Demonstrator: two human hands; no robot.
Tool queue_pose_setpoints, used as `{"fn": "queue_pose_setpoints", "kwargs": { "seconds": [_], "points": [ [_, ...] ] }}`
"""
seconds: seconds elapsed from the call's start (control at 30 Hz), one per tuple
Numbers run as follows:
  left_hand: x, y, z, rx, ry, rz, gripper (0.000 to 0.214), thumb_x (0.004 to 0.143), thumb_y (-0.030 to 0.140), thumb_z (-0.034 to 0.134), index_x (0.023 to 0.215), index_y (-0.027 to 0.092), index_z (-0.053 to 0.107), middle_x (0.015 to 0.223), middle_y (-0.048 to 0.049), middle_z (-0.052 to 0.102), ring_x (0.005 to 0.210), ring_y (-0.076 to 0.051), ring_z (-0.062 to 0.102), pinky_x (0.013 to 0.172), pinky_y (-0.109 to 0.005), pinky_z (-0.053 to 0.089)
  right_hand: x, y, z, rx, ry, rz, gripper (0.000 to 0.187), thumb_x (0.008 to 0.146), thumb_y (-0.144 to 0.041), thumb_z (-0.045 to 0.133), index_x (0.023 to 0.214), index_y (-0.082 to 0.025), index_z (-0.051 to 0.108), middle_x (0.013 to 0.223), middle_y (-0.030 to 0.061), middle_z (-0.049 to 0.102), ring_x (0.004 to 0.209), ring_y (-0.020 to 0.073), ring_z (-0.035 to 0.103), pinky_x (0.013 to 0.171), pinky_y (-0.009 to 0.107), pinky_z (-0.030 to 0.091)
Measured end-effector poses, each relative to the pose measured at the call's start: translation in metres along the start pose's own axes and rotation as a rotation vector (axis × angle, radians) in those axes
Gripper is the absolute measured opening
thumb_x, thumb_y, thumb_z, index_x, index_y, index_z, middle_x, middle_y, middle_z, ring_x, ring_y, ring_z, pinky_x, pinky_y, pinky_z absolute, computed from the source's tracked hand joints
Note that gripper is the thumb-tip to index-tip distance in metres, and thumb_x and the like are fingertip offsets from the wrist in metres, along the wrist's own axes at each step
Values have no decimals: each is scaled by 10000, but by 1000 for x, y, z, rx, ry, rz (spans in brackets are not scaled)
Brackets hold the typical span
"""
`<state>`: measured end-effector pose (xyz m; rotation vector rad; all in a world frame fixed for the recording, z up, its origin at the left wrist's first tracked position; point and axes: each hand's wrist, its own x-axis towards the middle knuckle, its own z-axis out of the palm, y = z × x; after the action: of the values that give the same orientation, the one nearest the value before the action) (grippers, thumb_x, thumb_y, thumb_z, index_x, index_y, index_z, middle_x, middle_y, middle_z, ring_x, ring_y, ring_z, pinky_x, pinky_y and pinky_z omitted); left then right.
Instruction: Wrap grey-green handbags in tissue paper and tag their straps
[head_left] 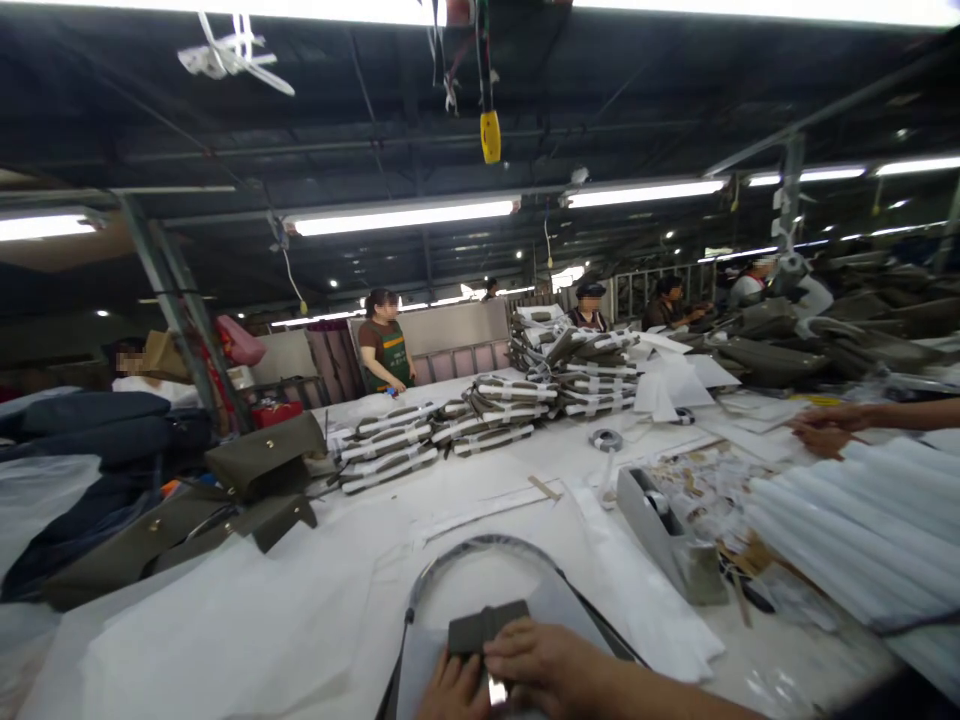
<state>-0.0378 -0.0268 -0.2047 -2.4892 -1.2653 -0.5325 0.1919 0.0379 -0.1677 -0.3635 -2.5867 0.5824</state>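
A small dark olive folded piece (487, 625), perhaps a pouch or flap, lies under my fingers at the bottom centre. My left hand (454, 688) grips its lower left edge. From the right, my right hand (544, 662) closes over its lower right corner, the fingertips close to those of the left. Between the hands a small bright white patch shows. Beneath is a white sheet (424, 650) on what looks like an olive bag, whose arched wrapped handle (487, 542) rises beyond the piece. The bag's lower part is out of frame.
White sheets (217, 630) and olive bags (262, 455) lie left. Wrapped bags (480, 410) are stacked ahead. To the right are a grey tape dispenser (656, 530), a tape roll (606, 439), foam sheets (862, 510) and a co-worker's hands (832, 428). Another person (386, 345) stands beyond the table.
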Motion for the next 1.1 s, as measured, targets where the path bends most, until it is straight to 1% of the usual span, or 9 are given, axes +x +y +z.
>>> {"fn": "queue_pose_setpoints", "kwargs": {
  "seconds": [0.1, 0.17, 0.27, 0.47, 0.6, 0.67, 0.77, 0.97, 1.1],
  "points": [
    [6, 17, -34, -133, -140, -16, 813, 790, 713, 598, 1445, 251, 457, 1364, -120, 596, 1226, -341, 567, 1102, -547, 402, -6, -14, -15, 52, -11, 70, 416, 982, -311, 478, 1372, -204, 575, 1376, 96, 605, 1309, 198, 521, 1143, 373, 367],
    [12, 27, -51, -163, -194, -108, 812, 816, 756, 520, 1387, 178, 512, 1328, -140, 616, 1228, -336, 555, 1149, -581, 313, -7, -16, -22, 78, -38, 90, 418, 1000, -313, 442, 1380, -191, 567, 1411, 105, 571, 1333, 200, 496, 1154, 394, 356],
    [14, 36, -62, -150, -200, -239, 824, 838, 759, 479, 1389, 147, 496, 1371, -146, 588, 1289, -342, 502, 1179, -602, 232, -7, -13, -22, 77, -83, 107, 431, 1013, -308, 417, 1414, -196, 527, 1460, 80, 524, 1364, 208, 456, 1173, 422, 338],
    [1, 44, -65, -119, -85, -260, 755, 848, 712, 529, 1345, 144, 534, 1341, -151, 609, 1256, -328, 542, 1131, -528, 363, -12, -16, -18, 48, -63, 67, 424, 1028, -289, 406, 1423, -173, 509, 1464, 81, 518, 1360, 214, 457, 1169, 438, 359],
    [-2, 40, -63, -201, 35, -136, 595, 877, 594, 599, 1299, 176, 561, 1237, -119, 661, 1147, -265, 611, 1034, -423, 485, -18, -11, -14, 87, 58, -11, 387, 1016, -260, 460, 1392, -228, 547, 1380, 76, 602, 1303, 202, 524, 1135, 445, 409],
    [-2, 39, -62, -258, 49, -54, 532, 899, 524, 611, 1310, 191, 552, 1232, -99, 667, 1140, -238, 617, 1010, -381, 505, -21, -8, -12, 108, 117, -54, 372, 1002, -241, 497, 1365, -236, 576, 1312, 73, 653, 1269, 203, 556, 1102, 435, 450],
    [-3, 37, -61, -300, 46, -21, 521, 903, 482, 626, 1331, 197, 541, 1232, -91, 670, 1140, -225, 621, 999, -365, 517, -23, -6, -10, 132, 156, -103, 356, 986, -216, 527, 1330, -252, 610, 1257, 56, 688, 1261, 202, 564, 1063, 416, 490],
    [-4, 36, -58, -330, 38, 47, 466, 921, 422, 623, 1336, 222, 555, 1264, -89, 654, 1142, -226, 615, 986, -377, 522, -22, -9, -11, 150, 96, -19, 315, 967, -191, 540, 1249, -230, 675, 1202, 61, 715, 1195, 208, 617, 1022, 378, 511],
    [-3, 36, -57, -373, 14, 44, 410, 934, 404, 610, 1301, 224, 590, 1183, -89, 681, 1095, -228, 632, 947, -381, 531, -5, -14, -25, 46, -59, 35, 261, 957, -194, 539, 1122, -221, 739, 1137, 70, 735, 1025, 210, 672, 888, 335, 536]
  ]
}}
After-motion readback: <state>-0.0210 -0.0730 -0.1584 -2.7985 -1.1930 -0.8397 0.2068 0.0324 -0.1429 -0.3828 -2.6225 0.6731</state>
